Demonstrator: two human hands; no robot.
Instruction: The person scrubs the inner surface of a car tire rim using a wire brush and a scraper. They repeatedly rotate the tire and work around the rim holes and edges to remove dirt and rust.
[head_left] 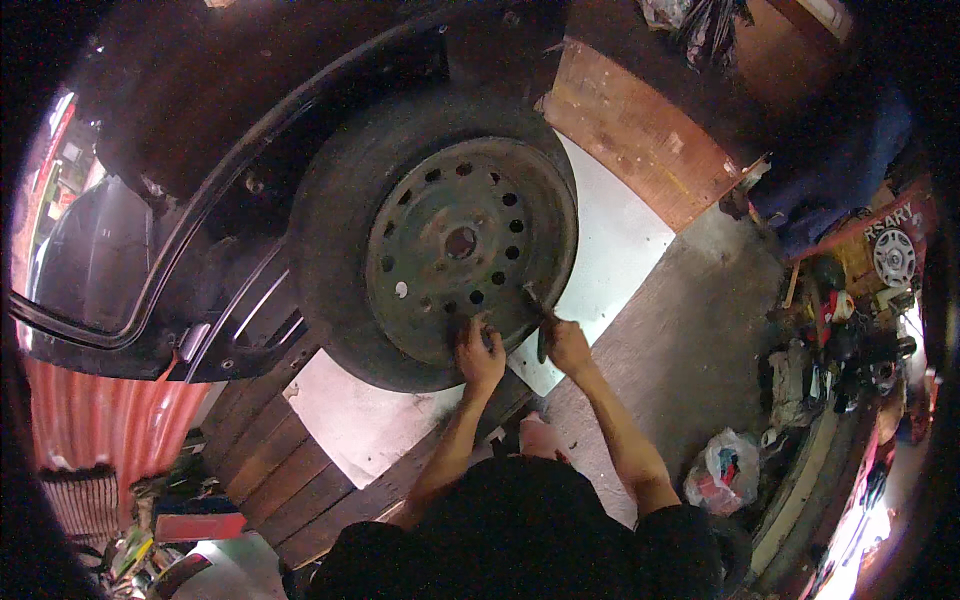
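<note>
A car wheel with a black tire (335, 215) and a worn steel rim (420, 245) fills the middle of the view. Round holes ring the rim's disc around a larger center hole. At the rim's near edge is my left hand (481, 358), its fingers curled and pinched; whatever lies between them is too small and dark to tell. Just to its right, my right hand (568, 348) is closed around a slim dark tool that looks like a small hammer (535, 298). The tool's upper end points at the rim's lower right edge.
White sheets (615, 255) show beside the wheel, above dark wooden planks (265, 465). A black car body (215, 215) borders the left. Plywood (635, 130) stands at the far right of the wheel. Tools and parts (845, 340) and a plastic bag (722, 470) lie along the right.
</note>
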